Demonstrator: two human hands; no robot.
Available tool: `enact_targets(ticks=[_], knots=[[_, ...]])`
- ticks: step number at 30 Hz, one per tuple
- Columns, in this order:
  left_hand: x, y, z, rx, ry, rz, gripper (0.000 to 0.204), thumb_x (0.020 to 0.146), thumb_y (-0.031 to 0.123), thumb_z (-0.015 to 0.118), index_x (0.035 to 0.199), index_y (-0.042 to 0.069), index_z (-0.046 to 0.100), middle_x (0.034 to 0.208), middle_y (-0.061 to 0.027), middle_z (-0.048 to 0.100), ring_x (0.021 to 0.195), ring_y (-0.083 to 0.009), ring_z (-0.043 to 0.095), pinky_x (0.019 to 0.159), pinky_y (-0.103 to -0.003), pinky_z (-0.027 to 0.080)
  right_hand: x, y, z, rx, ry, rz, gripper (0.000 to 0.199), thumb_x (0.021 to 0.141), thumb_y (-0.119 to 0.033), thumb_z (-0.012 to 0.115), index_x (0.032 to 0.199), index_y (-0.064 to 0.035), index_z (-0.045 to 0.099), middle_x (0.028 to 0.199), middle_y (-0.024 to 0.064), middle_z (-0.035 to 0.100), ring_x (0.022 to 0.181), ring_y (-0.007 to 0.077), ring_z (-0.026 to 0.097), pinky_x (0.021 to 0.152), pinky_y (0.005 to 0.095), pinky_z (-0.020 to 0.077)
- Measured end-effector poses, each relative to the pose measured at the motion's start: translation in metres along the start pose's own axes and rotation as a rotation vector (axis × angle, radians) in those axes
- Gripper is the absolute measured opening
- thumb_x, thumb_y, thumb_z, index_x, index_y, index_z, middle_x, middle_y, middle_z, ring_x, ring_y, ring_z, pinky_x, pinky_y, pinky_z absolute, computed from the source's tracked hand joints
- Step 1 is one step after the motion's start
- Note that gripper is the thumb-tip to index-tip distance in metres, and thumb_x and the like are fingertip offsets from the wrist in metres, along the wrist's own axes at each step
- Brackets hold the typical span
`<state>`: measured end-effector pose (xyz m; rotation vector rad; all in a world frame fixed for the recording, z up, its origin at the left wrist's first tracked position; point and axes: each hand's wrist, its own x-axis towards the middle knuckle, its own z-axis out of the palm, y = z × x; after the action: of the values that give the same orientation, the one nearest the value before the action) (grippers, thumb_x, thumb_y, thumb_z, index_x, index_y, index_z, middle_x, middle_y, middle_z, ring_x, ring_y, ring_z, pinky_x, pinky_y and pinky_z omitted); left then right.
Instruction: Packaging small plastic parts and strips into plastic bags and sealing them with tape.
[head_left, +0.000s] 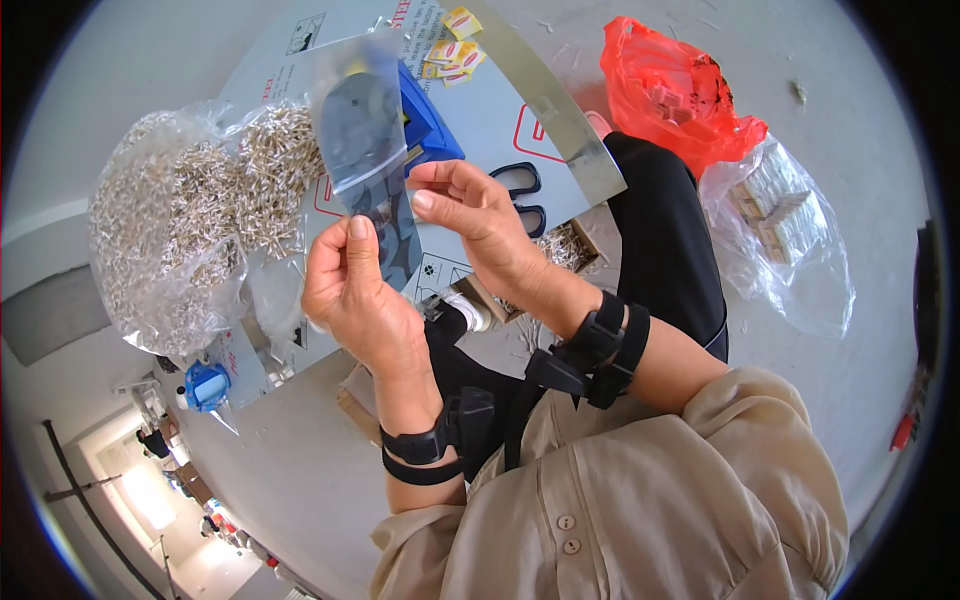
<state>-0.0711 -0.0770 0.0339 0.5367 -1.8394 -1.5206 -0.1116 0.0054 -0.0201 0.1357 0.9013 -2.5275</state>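
A clear plastic bag (pixel 360 140) with dark printed shapes stands upright between my hands over the table. My left hand (pixel 362 295) pinches its lower left side between thumb and curled fingers. At its right edge my right hand (pixel 480 215) has thumb and forefinger drawn together on the plastic; the exact contact is small. Behind the bag sits a blue object (pixel 430 125), partly hidden. Dark-handled scissors (pixel 518 180) lie just right of my right hand, their blades covered by it. To the left, a big clear sack (pixel 170 240) bulges with short white-tipped sticks, like cotton swabs.
Small yellow-and-white packets (pixel 455 55) lie on the film-covered table panel (pixel 500 100). An open cardboard box (pixel 590 245) of sticks stands below its edge. On the floor at right are a red bag (pixel 670 90) and a clear bag (pixel 785 220) of white packs.
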Motion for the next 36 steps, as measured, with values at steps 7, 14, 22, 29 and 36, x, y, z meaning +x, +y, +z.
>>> enact_targets(ticks=[7,14,22,29,36], knots=[[0.001,-0.001,-0.004,-0.055,-0.01,0.005,0.009,0.085,0.005,0.062,0.079,-0.002,0.06,0.076,-0.0008,0.057,0.069,-0.0065,0.047,0.065,-0.019,0.039,-0.006,0.004,0.011,-0.293,0.11,-0.203,0.046,0.075,-0.017,0.075,0.111,0.0002,0.051,0.096,0.0035,0.056,0.087,0.0123,0.053,0.085,0.0268,0.0425],[-0.007,-0.005,-0.001,-0.146,-0.013,-0.071,0.009,0.085,0.005,0.061,0.081,-0.003,0.059,0.079,-0.0029,0.059,0.075,-0.0092,0.052,0.071,-0.022,0.043,0.005,0.012,0.017,-0.089,-0.09,0.126,0.033,0.071,-0.018,0.078,0.092,-0.0052,0.056,0.086,0.0001,0.059,0.08,0.0083,0.053,0.074,0.024,0.043],[-0.001,-0.014,-0.005,-0.142,0.025,-0.09,0.008,0.085,0.005,0.061,0.08,-0.002,0.06,0.079,-0.0019,0.058,0.073,-0.0086,0.05,0.072,-0.022,0.042,0.01,0.02,0.02,0.112,0.019,0.143,0.017,0.081,-0.017,0.07,0.072,-0.0072,0.059,0.069,-0.0036,0.057,0.062,0.005,0.047,0.058,0.0209,0.037],[-0.003,-0.014,-0.008,-0.115,0.028,-0.09,0.008,0.085,0.005,0.061,0.08,-0.001,0.06,0.077,-0.0006,0.057,0.073,-0.0075,0.048,0.07,-0.021,0.04,0.008,0.015,0.018,0.167,0.032,0.213,0.019,0.084,-0.022,0.066,0.074,-0.0069,0.063,0.068,-0.0033,0.058,0.062,0.0053,0.047,0.059,0.0211,0.0374],[-0.005,-0.016,-0.005,-0.119,0.028,-0.101,0.009,0.085,0.005,0.061,0.079,-0.002,0.06,0.077,-0.0004,0.056,0.072,-0.0072,0.047,0.069,-0.021,0.04,0.01,0.019,0.014,0.065,0.035,0.178,0.019,0.085,-0.024,0.065,0.077,-0.0066,0.065,0.071,-0.0031,0.059,0.065,0.0056,0.049,0.06,0.0215,0.0382]])
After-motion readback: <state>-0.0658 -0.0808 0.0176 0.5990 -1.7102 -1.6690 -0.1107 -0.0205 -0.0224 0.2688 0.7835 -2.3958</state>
